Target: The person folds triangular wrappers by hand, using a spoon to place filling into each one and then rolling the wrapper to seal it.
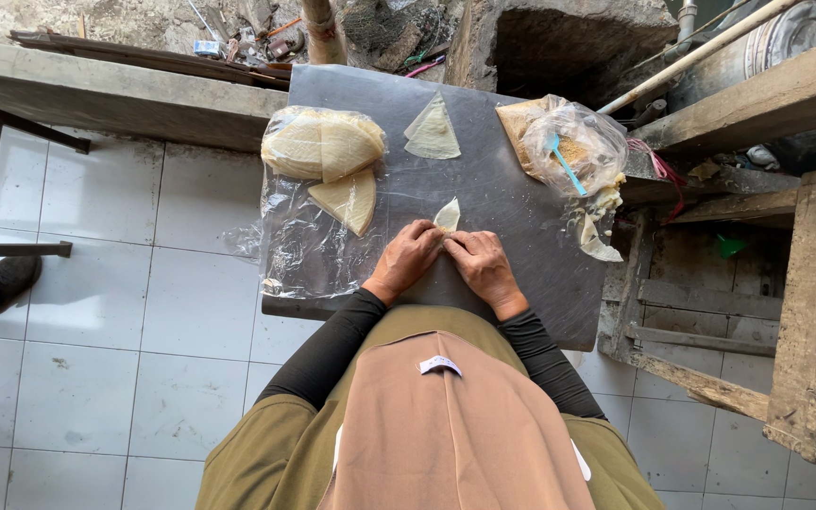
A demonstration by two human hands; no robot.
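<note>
Grey metal tabletop (521, 274) sat small and crowded; its near edge ran just below the wrists, and white tiled floor (96, 312) lay open to the left. Bare metal was free only around the hands and toward the right edge. Left hand (406, 259) and right hand (482, 266) met mid-board, fingertips touching, both in a narrow pinch grip on the base of a small pale folded pastry triangle (447, 215). Clear plastic bag of round pastry sheets (321, 144) lay well apart at far left, flat pastry triangle (432, 132) at far middle, filling bag with blue spoon (573, 146) at far right.
</note>
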